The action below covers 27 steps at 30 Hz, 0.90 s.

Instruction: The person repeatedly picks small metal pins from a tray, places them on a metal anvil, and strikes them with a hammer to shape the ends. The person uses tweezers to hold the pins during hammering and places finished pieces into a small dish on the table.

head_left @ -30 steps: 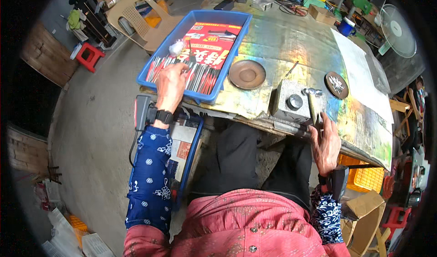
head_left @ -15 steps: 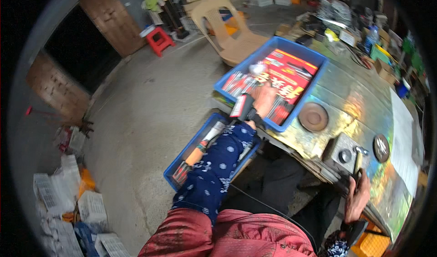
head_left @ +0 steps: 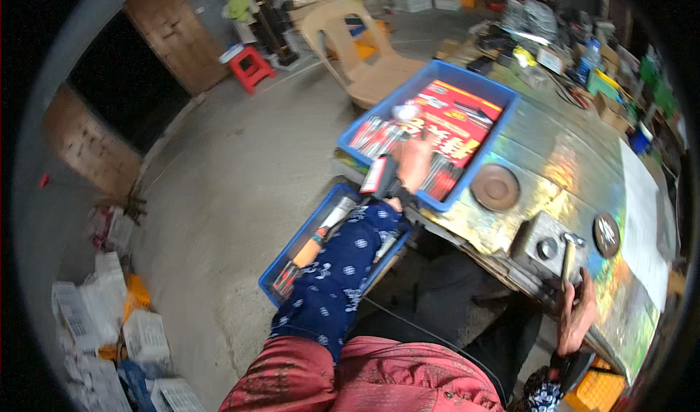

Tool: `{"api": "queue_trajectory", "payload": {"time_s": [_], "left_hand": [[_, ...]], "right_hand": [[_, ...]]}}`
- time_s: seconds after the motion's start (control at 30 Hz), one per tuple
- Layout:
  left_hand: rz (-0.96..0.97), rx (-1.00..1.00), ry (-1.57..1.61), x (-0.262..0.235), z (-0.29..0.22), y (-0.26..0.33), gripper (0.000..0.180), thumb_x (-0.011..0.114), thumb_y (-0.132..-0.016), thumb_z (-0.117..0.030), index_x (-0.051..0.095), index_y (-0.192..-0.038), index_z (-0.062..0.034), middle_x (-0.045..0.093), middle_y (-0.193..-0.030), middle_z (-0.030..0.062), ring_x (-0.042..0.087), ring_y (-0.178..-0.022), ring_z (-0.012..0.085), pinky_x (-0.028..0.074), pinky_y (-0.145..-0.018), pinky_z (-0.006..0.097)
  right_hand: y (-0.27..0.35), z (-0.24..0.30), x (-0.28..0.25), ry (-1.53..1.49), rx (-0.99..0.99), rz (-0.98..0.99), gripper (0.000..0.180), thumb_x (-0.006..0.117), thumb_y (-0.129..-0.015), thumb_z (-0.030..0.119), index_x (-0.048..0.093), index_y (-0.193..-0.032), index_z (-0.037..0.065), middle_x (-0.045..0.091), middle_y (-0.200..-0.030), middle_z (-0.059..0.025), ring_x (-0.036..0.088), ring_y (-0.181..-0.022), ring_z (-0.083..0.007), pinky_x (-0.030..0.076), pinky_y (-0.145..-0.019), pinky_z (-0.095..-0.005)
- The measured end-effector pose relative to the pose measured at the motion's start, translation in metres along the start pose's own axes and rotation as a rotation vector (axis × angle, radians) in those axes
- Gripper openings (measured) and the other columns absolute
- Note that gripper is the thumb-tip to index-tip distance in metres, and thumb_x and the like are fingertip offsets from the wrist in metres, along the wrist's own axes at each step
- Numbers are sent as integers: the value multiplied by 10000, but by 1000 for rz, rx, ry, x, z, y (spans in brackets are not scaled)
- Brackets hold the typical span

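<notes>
My left hand (head_left: pixel 414 158) reaches into a blue plastic tray (head_left: pixel 503 124) on the table. It is over slim red-and-grey pieces (head_left: pixel 443 177), near a red printed card (head_left: pixel 459 117); blur hides whether its fingers grip anything. At the table's near edge my right hand (head_left: pixel 577 313) is closed round the wooden handle of a small hammer (head_left: pixel 569 259). The hammer head lies over a grey metal block (head_left: pixel 536 238) bearing a round dark piece (head_left: pixel 547 249). Beside the block sits a dark oval dish (head_left: pixel 607 235) with small shiny pieces in it.
A brown round dish (head_left: pixel 495 187) stands right of the tray. Below the table's left edge is a second blue tray (head_left: pixel 273 275) with assorted pieces. A beige plastic chair (head_left: pixel 379 73) stands behind the table; clutter, including a blue-capped bottle (head_left: pixel 589 56), fills the far right.
The whole view has shifted slightly. My left hand stays in the tray, drawn slightly toward its near side. My right hand remains on the hammer handle.
</notes>
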<state>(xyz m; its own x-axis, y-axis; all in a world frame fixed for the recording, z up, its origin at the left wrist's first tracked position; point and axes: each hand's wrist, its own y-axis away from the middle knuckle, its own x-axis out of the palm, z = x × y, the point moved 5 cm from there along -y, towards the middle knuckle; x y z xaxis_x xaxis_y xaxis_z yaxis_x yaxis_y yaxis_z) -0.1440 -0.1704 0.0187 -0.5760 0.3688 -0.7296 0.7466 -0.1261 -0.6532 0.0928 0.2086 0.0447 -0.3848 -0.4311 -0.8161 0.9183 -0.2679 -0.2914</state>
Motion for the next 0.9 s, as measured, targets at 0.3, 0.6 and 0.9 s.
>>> {"api": "queue_trajectory", "payload": {"time_s": [0.3, 0.6, 0.9], "left_hand": [[159, -75, -17, -12, 14, 13, 153, 662, -787, -114, 709, -918, -53, 686, -853, 199, 680, -805, 335, 518, -692, 414], [-26, -143, 208, -50, -12, -3, 193, 585, -942, -142, 613, -1101, -36, 677, -848, 135, 628, -630, 211, 500, -602, 341], [261, -159, 1061, -61, -137, 3, 249, 556, -959, -17, 608, -1197, 36, 672, -917, 74, 597, -696, 63, 506, -628, 208]], "right_hand": [[-6, -18, -8, 56, 1, -96, 329, 674, -874, 186, 612, -1143, 7, 630, -889, -176, 621, -719, -299, 495, -653, -390], [-8, -61, -21, 196, 62, -164, 247, 657, -876, 157, 639, -1087, 31, 623, -854, -150, 611, -704, -310, 478, -649, -396], [-35, -108, -12, 213, 172, -66, 232, 656, -860, 143, 664, -1072, 48, 647, -893, -155, 644, -805, -324, 507, -735, -413]]}}
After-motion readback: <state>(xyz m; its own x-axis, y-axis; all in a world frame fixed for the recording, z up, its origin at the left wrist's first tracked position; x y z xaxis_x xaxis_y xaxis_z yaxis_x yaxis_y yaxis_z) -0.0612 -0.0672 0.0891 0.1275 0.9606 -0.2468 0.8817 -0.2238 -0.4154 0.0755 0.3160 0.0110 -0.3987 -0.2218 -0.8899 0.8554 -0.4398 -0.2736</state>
